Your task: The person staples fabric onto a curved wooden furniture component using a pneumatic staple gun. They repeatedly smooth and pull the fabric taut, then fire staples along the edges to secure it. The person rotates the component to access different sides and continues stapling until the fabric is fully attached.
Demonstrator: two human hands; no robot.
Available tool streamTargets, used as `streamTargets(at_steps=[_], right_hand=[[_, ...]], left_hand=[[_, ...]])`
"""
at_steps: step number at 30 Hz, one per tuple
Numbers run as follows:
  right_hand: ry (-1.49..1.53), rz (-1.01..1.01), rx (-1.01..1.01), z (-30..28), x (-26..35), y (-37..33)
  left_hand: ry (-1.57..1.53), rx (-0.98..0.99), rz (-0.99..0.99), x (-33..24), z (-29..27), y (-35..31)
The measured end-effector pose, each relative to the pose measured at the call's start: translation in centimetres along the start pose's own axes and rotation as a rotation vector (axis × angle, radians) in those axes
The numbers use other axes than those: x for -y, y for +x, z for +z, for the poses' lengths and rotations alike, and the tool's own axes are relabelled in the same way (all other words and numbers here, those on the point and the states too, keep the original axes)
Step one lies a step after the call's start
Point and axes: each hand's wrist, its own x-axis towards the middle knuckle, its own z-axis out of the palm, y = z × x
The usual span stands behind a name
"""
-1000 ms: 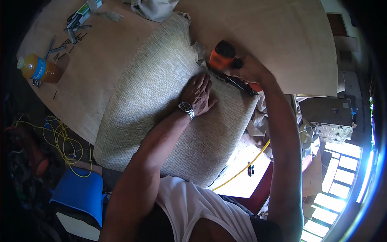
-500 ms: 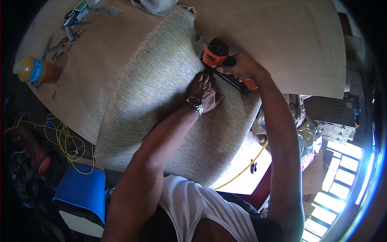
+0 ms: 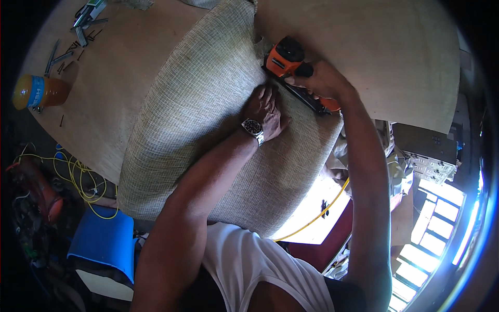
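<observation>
Near and left, I see a blue seat (image 3: 102,236), a loosely coiled yellow cord (image 3: 70,174) beyond it. At centre, a large padded piece (image 3: 205,101) in woven grey-beige fabric rests partly on a wooden board (image 3: 384,62). On it, the left hand (image 3: 266,110) lies palm down, fingers close together. Slightly farther and right, the right hand (image 3: 322,80) is clamped around an orange and black power tool (image 3: 283,60); I cannot tell whether its nose touches the fabric. At left, by the board's edge, a bottle (image 3: 49,92) holds orange liquid (image 3: 61,92); pale lettering crosses its blue label (image 3: 36,92). Beyond lie metal strips (image 3: 51,56) and a green-and-white box (image 3: 94,9). Far right, the board spreads from the tool to its outer edge.
</observation>
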Motion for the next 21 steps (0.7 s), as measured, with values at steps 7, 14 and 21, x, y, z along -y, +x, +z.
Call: streamTargets(at_steps=[7, 14, 21], right_hand=[[-0.112, 0.011, -0.020, 1.6, 0.2, 0.9], [-0.238, 0.088, -0.180, 4.3, 1.3, -0.8], [0.009, 0.019, -0.175, -0.2, 0.7, -4.1]], left_hand=[[-0.060, 0.158, 0.050, 0.0, -1.3, 0.0], [-0.068, 0.023, 0.048, 0.2, 0.5, 0.0], [-0.114, 0.001, 0.025, 0.4, 0.1, 0.2]])
